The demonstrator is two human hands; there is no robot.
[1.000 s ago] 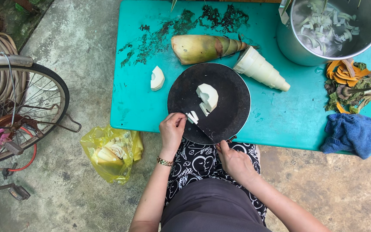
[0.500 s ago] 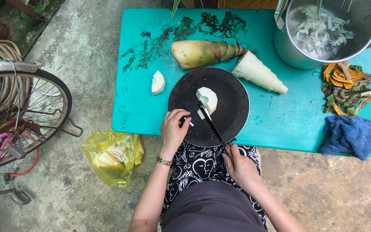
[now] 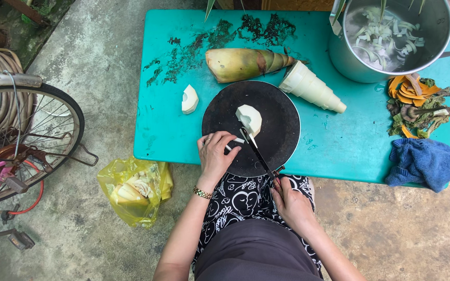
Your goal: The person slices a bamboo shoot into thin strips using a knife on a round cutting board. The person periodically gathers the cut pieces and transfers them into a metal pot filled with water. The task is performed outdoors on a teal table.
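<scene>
Lifting clear of the round black board [image 3: 282, 140], the knife [image 3: 256, 151] now rests its tip by the pale bamboo chunk [image 3: 249, 118] near the board's centre, gripped at the handle by the right hand [image 3: 290, 200]. The left hand [image 3: 215, 156], which a second ago lay lower on the board's near edge, is curled over small cut slices (barely visible beneath the fingers). Cutting looks paused; the chunk sits whole and unheld.
</scene>
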